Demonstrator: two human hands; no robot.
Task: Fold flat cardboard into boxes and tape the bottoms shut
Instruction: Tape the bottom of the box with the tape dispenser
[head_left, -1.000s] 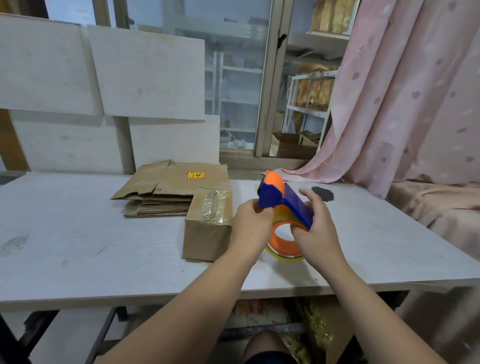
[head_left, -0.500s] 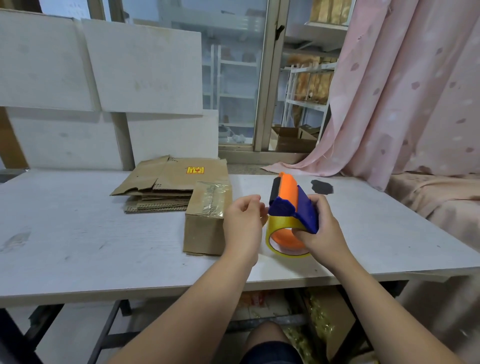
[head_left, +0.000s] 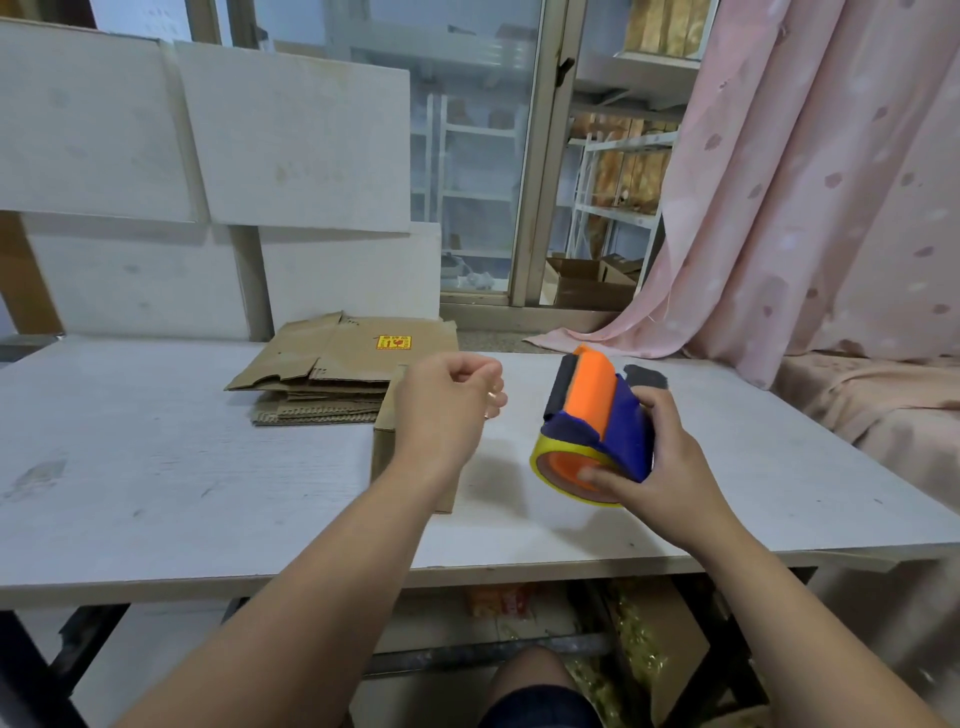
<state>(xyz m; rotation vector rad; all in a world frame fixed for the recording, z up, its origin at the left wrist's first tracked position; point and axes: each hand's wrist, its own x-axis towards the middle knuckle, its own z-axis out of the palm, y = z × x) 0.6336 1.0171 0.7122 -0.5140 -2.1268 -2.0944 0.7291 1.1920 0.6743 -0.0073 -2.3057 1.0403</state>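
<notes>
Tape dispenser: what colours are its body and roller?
The tape dispenser has a dark blue body and orange roller, clearest in the head view.

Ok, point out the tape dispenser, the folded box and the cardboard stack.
tape dispenser (head_left: 589, 395): head view, orange top.
folded box (head_left: 385, 452): head view, visible left strip.
cardboard stack (head_left: 353, 349): head view, top sheet.

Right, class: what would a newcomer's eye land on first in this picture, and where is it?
The bright orange-and-blue tape dispenser, held by the right hand above the right half of the white table. Next, the left hand, fingers curled, raised in front of a small cardboard box, with a stack of flat cardboard behind it. A pink curtain fills the right side.
</notes>
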